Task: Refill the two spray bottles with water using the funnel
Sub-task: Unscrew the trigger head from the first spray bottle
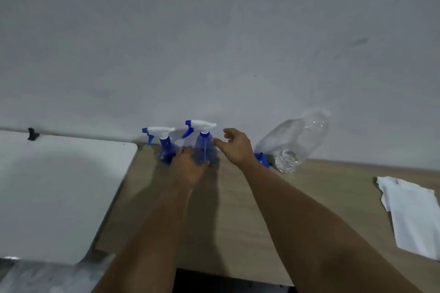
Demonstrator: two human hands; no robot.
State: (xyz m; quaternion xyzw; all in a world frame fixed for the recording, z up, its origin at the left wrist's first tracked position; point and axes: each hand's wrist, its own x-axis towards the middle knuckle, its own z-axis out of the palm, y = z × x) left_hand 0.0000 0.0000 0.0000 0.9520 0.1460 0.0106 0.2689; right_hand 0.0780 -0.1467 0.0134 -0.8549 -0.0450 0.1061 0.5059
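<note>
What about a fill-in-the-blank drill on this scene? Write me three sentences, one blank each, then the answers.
1. The left hand grips the base of the spray bottle nearer the ____ hand.
2. Both spray bottles have ____ trigger heads with blue levers.
3. The folded white cloth lies at the table's ____ edge.

Missing words: right; white; right
</note>
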